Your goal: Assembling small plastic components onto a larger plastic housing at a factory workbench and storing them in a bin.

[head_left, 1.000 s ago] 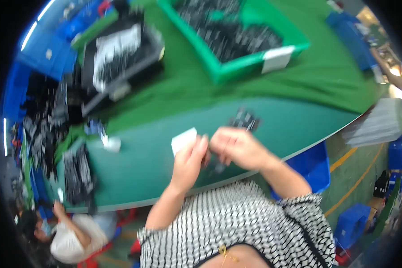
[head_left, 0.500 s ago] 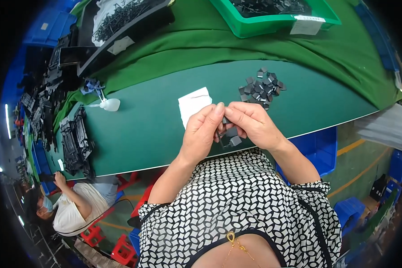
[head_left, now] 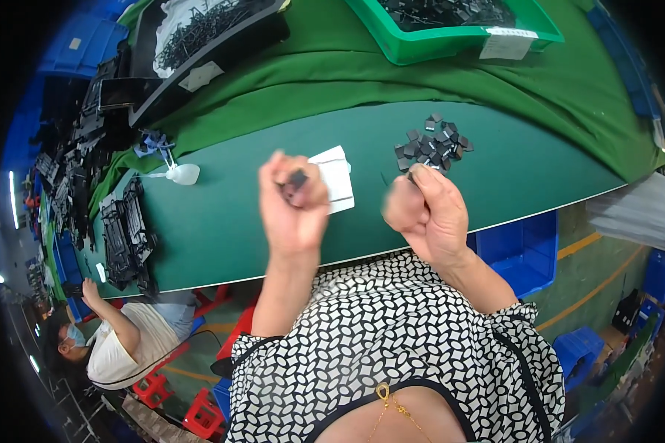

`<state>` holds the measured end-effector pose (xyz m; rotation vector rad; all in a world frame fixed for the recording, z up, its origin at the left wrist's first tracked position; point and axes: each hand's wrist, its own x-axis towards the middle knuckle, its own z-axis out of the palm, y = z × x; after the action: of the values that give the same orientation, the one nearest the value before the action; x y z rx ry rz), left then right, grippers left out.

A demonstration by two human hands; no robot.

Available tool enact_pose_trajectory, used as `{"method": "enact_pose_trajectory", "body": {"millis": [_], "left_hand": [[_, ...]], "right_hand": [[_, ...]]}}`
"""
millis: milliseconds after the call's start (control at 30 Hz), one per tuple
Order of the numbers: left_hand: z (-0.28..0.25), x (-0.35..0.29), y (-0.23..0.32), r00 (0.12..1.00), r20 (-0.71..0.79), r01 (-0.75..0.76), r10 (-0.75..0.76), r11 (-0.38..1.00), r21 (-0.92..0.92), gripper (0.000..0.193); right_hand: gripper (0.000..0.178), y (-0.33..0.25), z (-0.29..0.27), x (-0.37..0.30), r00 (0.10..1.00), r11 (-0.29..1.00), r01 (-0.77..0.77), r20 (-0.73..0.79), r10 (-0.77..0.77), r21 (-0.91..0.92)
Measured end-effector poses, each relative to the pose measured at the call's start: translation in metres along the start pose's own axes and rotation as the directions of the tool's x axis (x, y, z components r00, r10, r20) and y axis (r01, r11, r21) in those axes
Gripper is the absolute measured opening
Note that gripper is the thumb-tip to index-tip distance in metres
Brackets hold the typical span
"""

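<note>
We see both hands raised above the near edge of the green table (head_left: 222, 236), apart from one another. The left hand (head_left: 294, 205) is curled into a loose fist, its fingertips (head_left: 284, 190) pinched together on a small dark part (head_left: 297, 179) that sits at the top of the fist, between thumb and forefinger; the piece is too small and blurred for us to tell its long axis or which way it points. The left forearm rises almost straight up from the patterned blouse, wrist upright. The right hand (head_left: 428, 214) is blurred, fingers bunched together and thumb tucked in; we cannot tell whether it grips anything. Its forearm slants in from the lower right. Behind the hands a white card (head_left: 335, 181) lies flat on the table, and just beyond the right hand rests a heap of small dark parts (head_left: 432, 144). A green bin (head_left: 451, 46) of similar parts stands at the far edge. Another person (head_left: 118, 343) sits at the table's left end.
</note>
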<state>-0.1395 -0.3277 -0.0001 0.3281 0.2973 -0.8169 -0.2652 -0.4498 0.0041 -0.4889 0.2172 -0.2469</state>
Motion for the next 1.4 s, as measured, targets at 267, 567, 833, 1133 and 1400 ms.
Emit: {"method": "enact_pose_trajectory", "body": {"millis": [267, 567, 833, 1133, 1400], "left_hand": [[0.017, -0.006, -0.009, 0.994, 0.076, -0.113, 0.085, 0.673, 0.731, 0.038], [0.017, -0.003, -0.008, 0.987, 0.148, -0.155, 0.065, 0.630, 0.761, 0.037], [-0.010, -0.003, -0.008, 0.997, 0.055, -0.074, 0.061, 0.386, 0.920, 0.051], [-0.012, -0.025, -0.039, 0.977, 0.211, -0.201, 0.021, 0.402, 0.893, 0.041], [-0.004, -0.030, -0.043, 0.985, 0.131, -0.174, 0.116, 0.711, 0.681, 0.035]], "right_hand": [[0.025, 0.004, -0.003, 0.016, 0.966, 0.960, -0.238, 0.064, 0.250, -0.149], [0.041, 0.010, -0.002, 0.021, 0.949, 0.925, -0.304, 0.011, 0.314, -0.230], [0.033, 0.010, -0.001, 0.020, 0.996, 0.833, -0.093, -0.037, 0.087, -0.545], [0.029, 0.009, 0.004, 0.018, 0.998, 0.896, -0.034, 0.030, 0.052, -0.443], [0.028, 0.012, 0.010, 0.015, 0.996, 0.858, 0.074, 0.080, -0.039, -0.508]]}}
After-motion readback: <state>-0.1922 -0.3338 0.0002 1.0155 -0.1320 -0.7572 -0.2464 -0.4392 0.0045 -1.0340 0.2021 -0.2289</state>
